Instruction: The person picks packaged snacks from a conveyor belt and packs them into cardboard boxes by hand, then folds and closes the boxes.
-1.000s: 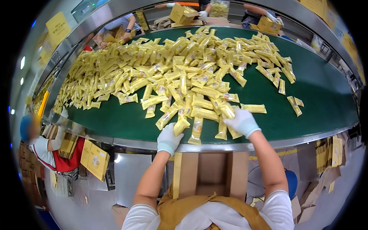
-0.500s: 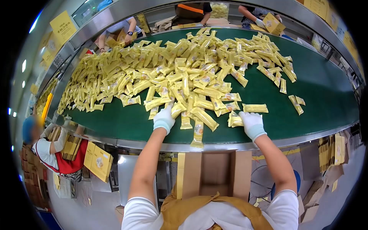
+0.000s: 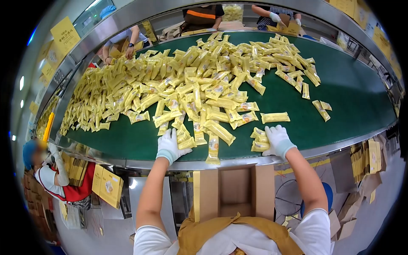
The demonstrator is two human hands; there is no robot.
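Note:
Many yellow wrapped packets lie heaped on the green table surface. My left hand, in a white glove, rests at the near edge with fingers apart, its thumb and fingers around a small group of packets. To the right, my right hand, also gloved, has its fingers spread beside a short stack of packets, touching their right ends. Between the hands a single packet points toward the metal rim. An open cardboard box stands below the rim, in front of my body.
A co-worker in a red apron is at the left, near flat yellow cartons. Other people's arms and hands handle boxes across the table. A metal rim borders the table. Folded cartons stand at the right.
Both hands have shifted among the near packets. Small groups of packets now lie beside each hand, the left hand moved down and left, and its fingers spread. Co-workers' arms moved too.

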